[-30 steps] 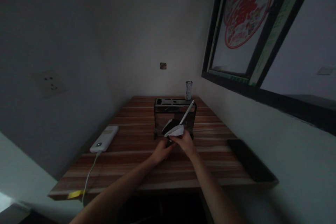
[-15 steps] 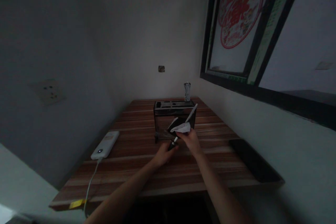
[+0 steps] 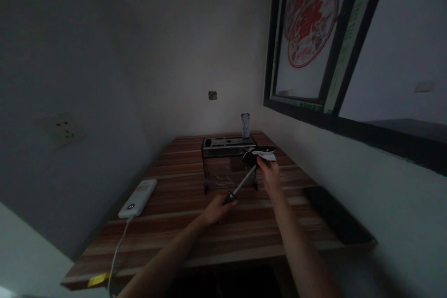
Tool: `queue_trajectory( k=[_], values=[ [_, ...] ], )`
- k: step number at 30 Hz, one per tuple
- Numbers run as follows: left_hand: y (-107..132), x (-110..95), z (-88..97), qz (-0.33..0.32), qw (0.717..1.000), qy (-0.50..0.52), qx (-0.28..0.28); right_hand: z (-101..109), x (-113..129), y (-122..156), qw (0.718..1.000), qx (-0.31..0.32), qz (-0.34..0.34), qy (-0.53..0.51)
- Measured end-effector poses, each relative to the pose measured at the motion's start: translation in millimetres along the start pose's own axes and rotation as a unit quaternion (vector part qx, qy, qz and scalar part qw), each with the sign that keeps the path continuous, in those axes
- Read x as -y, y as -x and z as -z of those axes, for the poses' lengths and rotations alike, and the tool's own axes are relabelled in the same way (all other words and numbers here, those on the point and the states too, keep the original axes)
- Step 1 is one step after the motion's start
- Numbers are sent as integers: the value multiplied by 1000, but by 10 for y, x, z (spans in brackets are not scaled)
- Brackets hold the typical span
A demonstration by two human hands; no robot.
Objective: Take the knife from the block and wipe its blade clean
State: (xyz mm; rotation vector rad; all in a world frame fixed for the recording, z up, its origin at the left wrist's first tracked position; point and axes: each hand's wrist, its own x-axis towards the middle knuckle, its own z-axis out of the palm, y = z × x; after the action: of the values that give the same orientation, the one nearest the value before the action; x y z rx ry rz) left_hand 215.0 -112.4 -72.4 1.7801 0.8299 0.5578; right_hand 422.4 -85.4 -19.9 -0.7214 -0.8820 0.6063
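My left hand (image 3: 217, 208) is closed round the dark handle of a long, slim metal rod (image 3: 243, 181) that looks like a sharpening steel. The rod slants up and right, away from me. Near its far end, my right hand (image 3: 269, 172) pinches a black-and-white cloth (image 3: 264, 154). The rod's tip is hidden by the cloth and fingers, and I cannot tell how far the cloth wraps it. Just behind stands a low holder (image 3: 223, 152) with a slotted top and see-through front, like a knife block.
A striped wooden table (image 3: 185, 237) runs to the back wall. On its left lies a white power bank (image 3: 138, 198) with a cable; on its right, a flat black object (image 3: 337, 214). A silvery cylinder (image 3: 246, 125) shows behind the holder. A framed window (image 3: 310, 32) borders the right.
My right hand has moved up and right along the rod with the cloth, baring more metal near the handle. My left hand has stayed almost in place.
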Motion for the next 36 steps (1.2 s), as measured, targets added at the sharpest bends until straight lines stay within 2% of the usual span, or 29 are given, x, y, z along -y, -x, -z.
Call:
queue_trajectory(
  k=[3, 9, 17, 24, 28, 32, 36],
  values=[
    [4, 0, 5, -2, 1000, -3, 30, 71, 16, -22, 999, -36, 2, -14],
    [10, -29, 18, 6, 999, -34, 39, 138, 5, -35, 997, -76, 19, -27],
    [32, -59, 10, 3, 998, -57, 9, 115, 2, 5, 993, -116, 8, -39],
    [38, -64, 11, 2, 999, -45, -5, 71, -32, 95, 995, -80, -51, -38],
    [56, -73, 13, 14, 999, -40, -18, -16, -75, 192, 997, -56, -51, -1],
    [69, -72, 10, 7, 998, -32, -47, -117, -124, 309, 997, 30, -54, 51],
    [66, -63, 9, -12, 997, -21, -79, -207, -152, 449, 984, 128, -77, 100]
  ],
)
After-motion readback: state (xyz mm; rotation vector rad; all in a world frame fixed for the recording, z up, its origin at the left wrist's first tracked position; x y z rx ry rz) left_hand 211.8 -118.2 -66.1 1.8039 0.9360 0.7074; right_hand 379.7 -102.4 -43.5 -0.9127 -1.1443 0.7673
